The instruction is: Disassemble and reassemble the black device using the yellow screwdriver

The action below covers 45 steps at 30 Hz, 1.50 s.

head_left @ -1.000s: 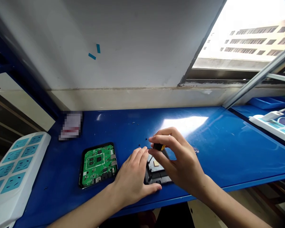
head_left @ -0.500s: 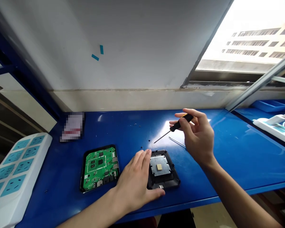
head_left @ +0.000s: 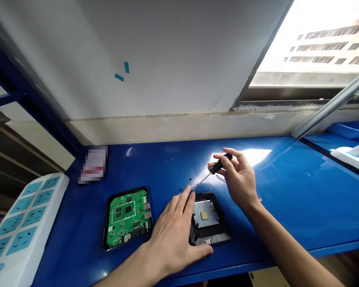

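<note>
My left hand [head_left: 175, 235] grips the left side of a black plastic cover [head_left: 221, 235], fingers at its back left corner and thumb along the front edge. A metal plate [head_left: 199, 225] with a small tan pad [head_left: 204, 215] sits in the cover. My right hand [head_left: 239, 175] is closed on a screwdriver [head_left: 219, 164] with a black handle. Its shaft slants down to the left, and the tip is beside my left fingertips at the cover's back left corner; exact contact is hidden. Left of my hands, a green circuit board [head_left: 127, 217] rests in a black casing [head_left: 105, 235].
Tiny dark screws [head_left: 181, 189] lie behind the cover, with several more small bits [head_left: 175, 160] farther back. Tweezers [head_left: 220, 178] lie partly behind my right hand. A white power strip [head_left: 44, 223] stands at the left, another [head_left: 351, 159] at the right near a blue tray [head_left: 351, 129].
My right hand has brought the screwdriver down and left, so its tip is now at the cover's back left corner. My left hand stays on the cover. The view has shifted slightly.
</note>
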Motion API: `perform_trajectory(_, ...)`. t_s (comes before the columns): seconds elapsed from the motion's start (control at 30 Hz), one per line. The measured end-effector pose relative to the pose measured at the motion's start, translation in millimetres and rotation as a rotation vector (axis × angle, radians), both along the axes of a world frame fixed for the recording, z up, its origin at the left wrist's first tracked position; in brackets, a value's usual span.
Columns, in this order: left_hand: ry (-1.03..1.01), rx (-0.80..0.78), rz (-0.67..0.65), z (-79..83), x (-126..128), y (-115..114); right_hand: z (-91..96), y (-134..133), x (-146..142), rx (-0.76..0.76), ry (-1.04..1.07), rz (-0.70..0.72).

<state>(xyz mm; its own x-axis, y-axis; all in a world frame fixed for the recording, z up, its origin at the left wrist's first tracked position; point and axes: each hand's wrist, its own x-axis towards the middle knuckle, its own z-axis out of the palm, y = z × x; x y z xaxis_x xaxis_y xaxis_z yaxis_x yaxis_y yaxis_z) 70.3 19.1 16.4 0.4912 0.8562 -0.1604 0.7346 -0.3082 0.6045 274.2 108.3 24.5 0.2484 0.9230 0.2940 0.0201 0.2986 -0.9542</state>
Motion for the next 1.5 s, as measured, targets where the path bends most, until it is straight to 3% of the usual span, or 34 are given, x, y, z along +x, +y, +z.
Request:
perform_trajectory(0.27,0.022,-0.039,0.023,-4.0,1,1,-2.2,2,9,-0.026,0.031,-0.045)
perform_trajectory(0.5,0.058,-0.083,0.05,4.1,-1,-1,-2.8,5,23,-0.003,-0.006,-0.154)
perform_trajectory(0.8,-0.001,0.055,0.037,-7.5,-4,-5,-3.6,3,27,-0.008,-0.108,-0.18)
perform_trajectory(0.93,-0.007,0.075,0.041,-9.1,-7,-9,-2.1,1,40,-0.047,-0.262,-0.121)
perform_trajectory(1.07,0.004,0.057,0.018,-9.7,-14,-15,-8.8,-5,49,-0.104,-0.543,-0.008)
perform_trajectory(1.27,0.006,0.06,0.03,-12.4,-21,-21,-24.0,-10,35,-0.047,-0.897,0.025)
perform_trajectory(1.4,-0.043,0.07,0.046,-10.5,-21,-22,-14.9,-20,30,0.027,-1.002,0.026)
perform_trajectory(1.5,-0.062,0.11,0.075,-8.9,-18,-22,-1.3,-46,31,0.1,-1.026,0.107)
